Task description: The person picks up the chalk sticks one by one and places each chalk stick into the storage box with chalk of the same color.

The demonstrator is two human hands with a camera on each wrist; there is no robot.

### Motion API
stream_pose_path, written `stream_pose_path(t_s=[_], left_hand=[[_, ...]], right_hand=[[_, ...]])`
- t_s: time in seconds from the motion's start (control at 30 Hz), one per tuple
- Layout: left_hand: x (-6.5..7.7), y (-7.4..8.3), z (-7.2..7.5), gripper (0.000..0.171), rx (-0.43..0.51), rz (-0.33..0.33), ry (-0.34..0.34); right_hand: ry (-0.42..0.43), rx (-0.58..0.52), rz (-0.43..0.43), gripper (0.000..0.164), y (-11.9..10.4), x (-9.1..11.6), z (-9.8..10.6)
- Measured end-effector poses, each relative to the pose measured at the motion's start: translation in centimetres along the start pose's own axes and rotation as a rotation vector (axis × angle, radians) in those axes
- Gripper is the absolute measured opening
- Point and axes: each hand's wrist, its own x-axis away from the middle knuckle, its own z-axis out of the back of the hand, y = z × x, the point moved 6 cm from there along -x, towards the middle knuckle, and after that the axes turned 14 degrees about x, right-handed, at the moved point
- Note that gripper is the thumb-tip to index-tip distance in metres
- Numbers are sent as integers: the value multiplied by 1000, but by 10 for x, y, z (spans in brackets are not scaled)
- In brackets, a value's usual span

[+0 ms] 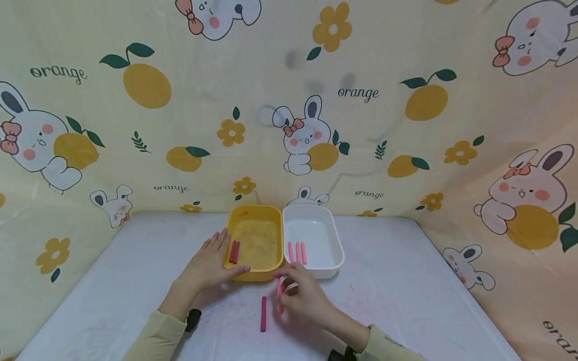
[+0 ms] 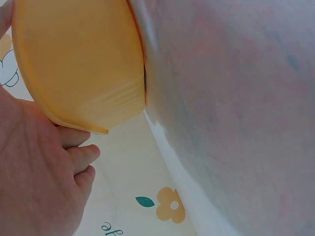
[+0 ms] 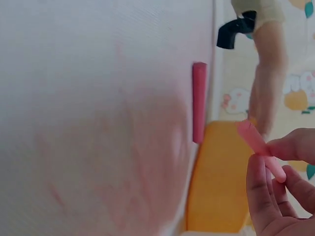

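Observation:
My right hand (image 1: 304, 293) pinches a pink crayon (image 3: 256, 140) between thumb and fingers, in front of the two boxes. A dark red crayon (image 1: 263, 314) lies on the table just left of that hand. My left hand (image 1: 205, 263) rests along the left side of the yellow box (image 1: 257, 276), fingers fairly straight and thumb stretched over its front rim. Inside the yellow box, two dark red crayons (image 1: 234, 252) lie side by side at the left. The white box (image 1: 336, 250) stands directly to its right, with three pink crayons (image 1: 297, 252) in it.
The boxes stand at the back of a white-covered table (image 1: 384, 301), close to a cream backdrop (image 1: 271, 75) printed with rabbits and oranges. Faint coloured smudges mark the cover. A black band (image 1: 193, 319) sits at the left wrist.

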Motion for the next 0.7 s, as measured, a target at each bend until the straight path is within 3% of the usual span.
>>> stream_pose_path(t_s=[0.3,0.7], left_hand=[[-1,-1,-1,122,3,10,-7],[-2,-1,-1,117,13,12,0]], right_hand=[[149,-27,-4,38,2,-6,22],[304,-81,-98,41,19,-13,42]])
